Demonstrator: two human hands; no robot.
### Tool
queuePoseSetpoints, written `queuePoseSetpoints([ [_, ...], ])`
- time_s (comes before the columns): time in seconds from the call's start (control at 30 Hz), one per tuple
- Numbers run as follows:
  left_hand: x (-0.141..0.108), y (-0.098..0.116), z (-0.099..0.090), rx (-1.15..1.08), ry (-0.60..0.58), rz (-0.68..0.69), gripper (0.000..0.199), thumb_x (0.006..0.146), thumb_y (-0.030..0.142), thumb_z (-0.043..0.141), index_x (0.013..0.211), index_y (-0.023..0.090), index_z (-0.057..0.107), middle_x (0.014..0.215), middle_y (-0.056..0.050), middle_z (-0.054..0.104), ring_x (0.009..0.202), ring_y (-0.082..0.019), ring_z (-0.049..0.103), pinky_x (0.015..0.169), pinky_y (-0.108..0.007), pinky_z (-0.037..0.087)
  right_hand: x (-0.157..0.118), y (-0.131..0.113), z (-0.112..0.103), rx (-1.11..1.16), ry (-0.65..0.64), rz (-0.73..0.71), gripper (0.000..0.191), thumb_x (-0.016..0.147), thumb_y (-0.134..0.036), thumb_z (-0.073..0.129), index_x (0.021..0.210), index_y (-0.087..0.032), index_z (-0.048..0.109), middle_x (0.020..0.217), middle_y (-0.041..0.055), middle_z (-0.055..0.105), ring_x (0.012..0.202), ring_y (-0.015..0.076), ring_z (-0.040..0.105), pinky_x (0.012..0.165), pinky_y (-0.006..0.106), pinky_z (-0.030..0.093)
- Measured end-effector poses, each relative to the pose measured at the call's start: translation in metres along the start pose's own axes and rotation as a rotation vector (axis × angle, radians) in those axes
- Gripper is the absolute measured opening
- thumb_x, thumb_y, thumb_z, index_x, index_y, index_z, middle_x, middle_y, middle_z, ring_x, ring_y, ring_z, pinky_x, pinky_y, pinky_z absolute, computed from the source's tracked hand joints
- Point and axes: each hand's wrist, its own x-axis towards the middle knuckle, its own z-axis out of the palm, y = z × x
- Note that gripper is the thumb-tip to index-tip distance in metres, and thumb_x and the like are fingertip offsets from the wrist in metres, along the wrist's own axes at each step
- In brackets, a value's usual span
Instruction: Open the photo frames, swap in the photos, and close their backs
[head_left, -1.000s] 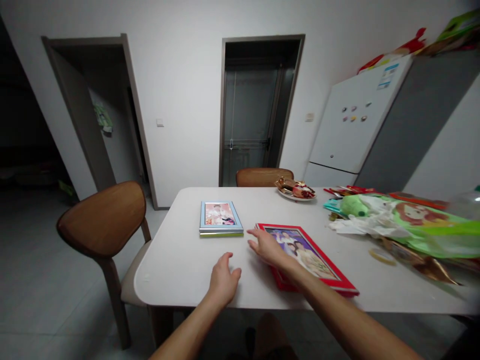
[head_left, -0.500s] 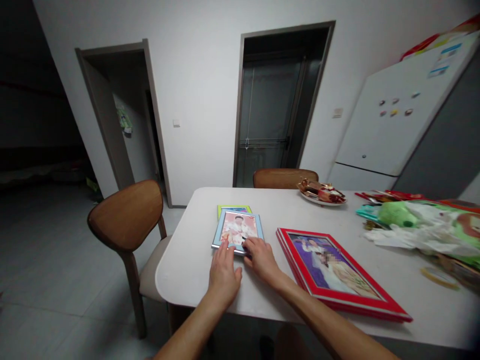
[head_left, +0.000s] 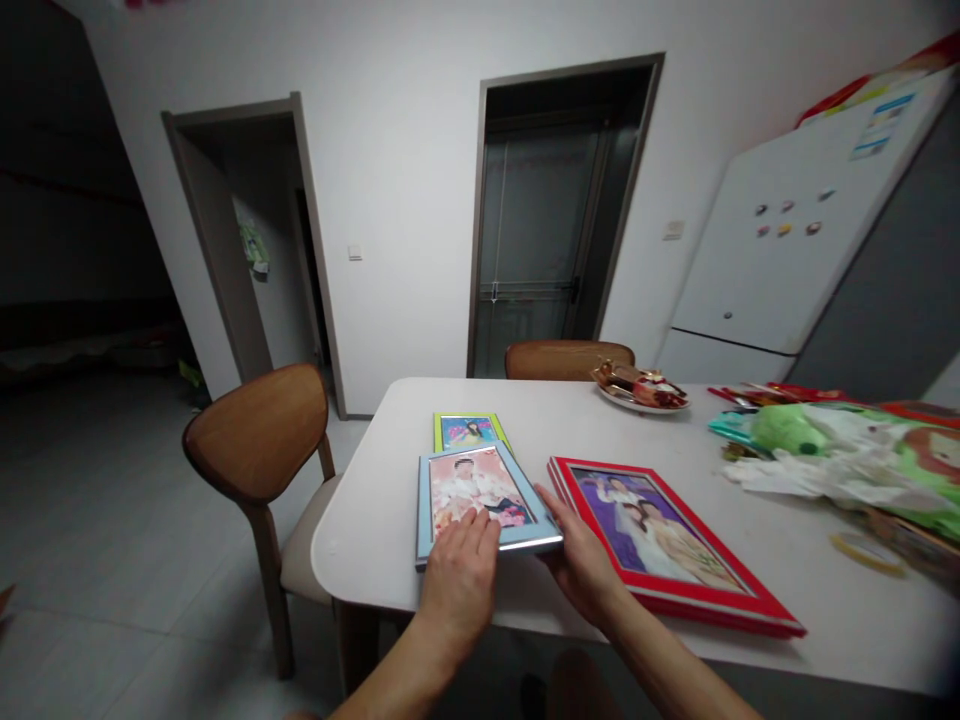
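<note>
A light-blue photo frame (head_left: 424,500) is tilted above the near left part of the table, its right corner raised. My right hand (head_left: 581,565) grips that corner, thumb along the side and the other fingers mostly hidden beneath. My left hand (head_left: 461,575) is closed over the near edge, fingertips on the picture; its thumb is out of sight. Behind, a lime-green photo frame (head_left: 469,430) lies flat, partly covered by the blue one. Right of my hands, a red photo frame (head_left: 667,540) rests on another red frame, a couple's picture facing up.
On the white table (head_left: 360,520), a plate (head_left: 641,400) of wrapped items stands at the back. Green and white plastic packaging (head_left: 825,440) and a roll of tape (head_left: 866,555) lie at the right. Wooden chairs stand left (head_left: 259,435) and behind (head_left: 570,360).
The blue frame has come nearer and tilted up, showing more of the green frame. My right hand has shifted to its right corner; my left now reaches over its near edge.
</note>
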Motion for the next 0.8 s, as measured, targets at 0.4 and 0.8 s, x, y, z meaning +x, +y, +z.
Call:
queuePoseSetpoints([
  [0.4,-0.013,0.013,-0.065,-1.325,0.481,-0.619,0.041,0.073,0.029,0.050,0.110,0.017,0.038,0.110,-0.010,0.055,0.104,-0.021,0.051,0.088,-0.035,0.039,-0.015,0.020,0.035,-0.448,-0.262,-0.182,0.057,0.075,-0.049,0.042,0.124,-0.020,0.038,0.129,0.0080,0.040,0.118,0.0190,0.035,0.099,0.037,0.025],
  [0.8,-0.066,0.000,-0.031,-1.037,0.108,-0.667,0.076,0.060,0.017,0.058,0.127,0.014,0.021,0.123,-0.012,0.046,0.109,-0.022,0.046,0.093,-0.032,0.035,-0.028,0.014,0.007,-1.130,-0.369,-0.305,0.059,0.067,-0.041,0.052,0.119,-0.014,0.045,0.129,0.0123,0.038,0.118,0.0226,0.034,0.098,0.037,0.025],
])
